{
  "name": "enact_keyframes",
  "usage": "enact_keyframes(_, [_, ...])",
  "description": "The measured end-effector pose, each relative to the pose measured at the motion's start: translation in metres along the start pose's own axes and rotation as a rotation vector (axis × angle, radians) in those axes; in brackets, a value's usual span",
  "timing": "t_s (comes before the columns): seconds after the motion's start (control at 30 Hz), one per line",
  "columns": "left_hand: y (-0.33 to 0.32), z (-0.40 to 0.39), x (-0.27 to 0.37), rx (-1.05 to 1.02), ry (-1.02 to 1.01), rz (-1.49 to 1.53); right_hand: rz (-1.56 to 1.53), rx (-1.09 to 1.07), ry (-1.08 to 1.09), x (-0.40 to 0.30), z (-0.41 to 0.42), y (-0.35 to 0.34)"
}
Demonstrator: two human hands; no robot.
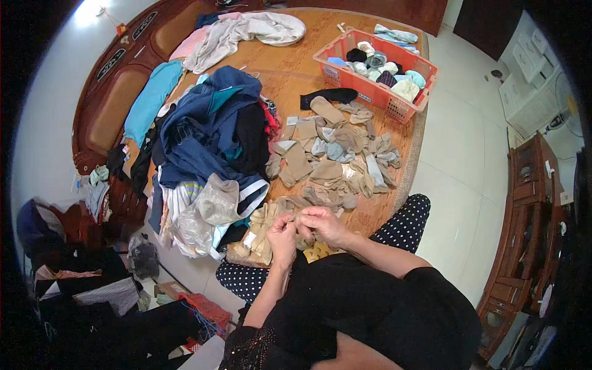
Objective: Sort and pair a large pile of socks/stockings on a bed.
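Note:
Close together in front of my lap, my left hand [282, 237] and my right hand [324, 225] pinch a small tan stocking sock [303, 230] between their fingertips. Most of the sock is covered by the fingers. Just beyond my hands spreads a loose pile of beige and tan stocking socks [326, 172], some with pale label bands. Several folded beige socks [262, 226] lie left of my left hand. A black sock [329, 96] rests at the far side of the pile.
A red plastic basket [323, 68] of balled socks stands at the bed's far right. Left of the socks heaps clothing, with navy garments [203, 125] and a pale bra [217, 201]. A blue pillow [152, 99] leans near the wooden headboard [111, 97]. A wooden cabinet [518, 240] is at right.

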State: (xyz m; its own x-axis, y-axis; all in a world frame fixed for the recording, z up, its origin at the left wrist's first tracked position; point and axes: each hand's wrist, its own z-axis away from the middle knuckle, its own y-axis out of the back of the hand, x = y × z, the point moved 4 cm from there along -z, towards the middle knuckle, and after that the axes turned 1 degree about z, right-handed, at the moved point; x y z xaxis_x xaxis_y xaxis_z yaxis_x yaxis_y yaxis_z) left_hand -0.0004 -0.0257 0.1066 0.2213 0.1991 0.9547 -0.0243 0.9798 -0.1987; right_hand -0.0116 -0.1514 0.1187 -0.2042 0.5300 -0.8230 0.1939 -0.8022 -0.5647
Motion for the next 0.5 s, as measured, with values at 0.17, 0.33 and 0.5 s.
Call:
enact_keyframes(0.17, [0.003, -0.001, -0.002, -0.047, 0.092, 0.164, -0.039, 0.151, -0.080, 0.010, 0.003, 0.016])
enact_keyframes(0.33, [-0.016, 0.001, 0.007, -0.167, 0.248, 0.420, 0.089, 0.339, -0.090, 0.018, 0.001, 0.021])
enact_keyframes(0.5, [-0.024, 0.007, 0.010, -0.097, 0.352, 0.285, 0.283, 0.231, -0.037, 0.028, 0.005, 0.030])
